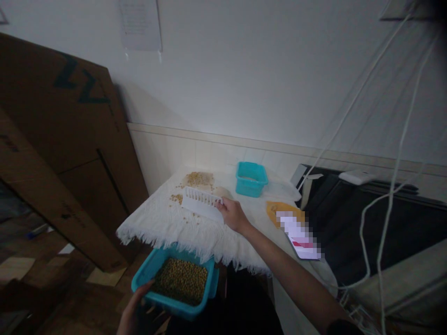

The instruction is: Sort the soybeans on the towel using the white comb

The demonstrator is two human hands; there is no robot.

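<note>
My right hand (233,215) is closed on a white comb-like plastic scraper (201,204) and holds it over the white fringed cloth (164,223) on the table. Loose beans (199,178) lie in a pile and scattered on the cloth just beyond the scraper. Below the table's front edge my left hand (134,316) grips the near left corner of a teal basket (174,284) that is filled with beans.
A second, smaller teal basket (250,178) stands at the back of the table. An orange-yellow item (279,209) and a phone (302,239) lie to the right. Large cardboard sheets (59,139) lean at the left. White cables (384,195) hang at the right over a dark surface.
</note>
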